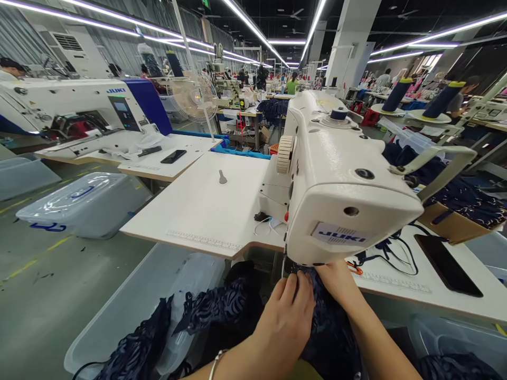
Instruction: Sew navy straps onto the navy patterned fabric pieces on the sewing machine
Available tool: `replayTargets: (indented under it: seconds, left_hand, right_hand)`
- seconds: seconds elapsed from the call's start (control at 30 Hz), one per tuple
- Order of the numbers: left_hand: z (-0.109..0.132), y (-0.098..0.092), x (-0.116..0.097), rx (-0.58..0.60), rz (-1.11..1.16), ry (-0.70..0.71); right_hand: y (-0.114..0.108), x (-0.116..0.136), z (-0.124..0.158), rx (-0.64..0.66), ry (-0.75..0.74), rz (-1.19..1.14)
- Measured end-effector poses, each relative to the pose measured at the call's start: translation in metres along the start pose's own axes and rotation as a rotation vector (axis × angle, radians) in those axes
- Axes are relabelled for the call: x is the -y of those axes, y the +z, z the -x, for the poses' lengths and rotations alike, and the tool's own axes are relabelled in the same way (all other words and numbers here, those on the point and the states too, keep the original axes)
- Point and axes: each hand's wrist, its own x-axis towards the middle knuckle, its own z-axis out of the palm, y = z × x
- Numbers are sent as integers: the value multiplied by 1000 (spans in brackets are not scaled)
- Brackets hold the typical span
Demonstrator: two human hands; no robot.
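Note:
A white Juki sewing machine (336, 174) stands on a white table (202, 206) in front of me. Dark navy patterned fabric (328, 327) lies under the machine's head and hangs down toward my lap. My left hand (287, 316) rests on this fabric just below the needle end, fingers curled and pressed onto the cloth. My right hand (336, 279) sits close beside it under the machine head, fingers tucked against the same fabric and partly hidden by the machine.
A clear plastic bin (130, 311) with more navy fabric stands at lower left; another lidded bin (79, 203) is on the floor. A black phone (447, 264) and orange snips (354, 268) lie on the table right. Other machines, a fan (193, 97) and workers fill the hall.

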Motion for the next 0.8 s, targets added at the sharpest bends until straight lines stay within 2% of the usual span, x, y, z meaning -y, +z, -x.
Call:
replayTargets:
  seconds: [0.33,0.6,0.8]
  left_hand:
    - [-7,-1,-5,12,-5,-71]
    - [-7,-1,-7,8,-2,-74]
    - [-10,-1,-8,-9,-5,-77]
  right_hand:
    - [4,-14,-9,-39,-128,52]
    - [5,-13,-13,-25,-173,115]
    - [4,-16,-18,-21,-118,90]
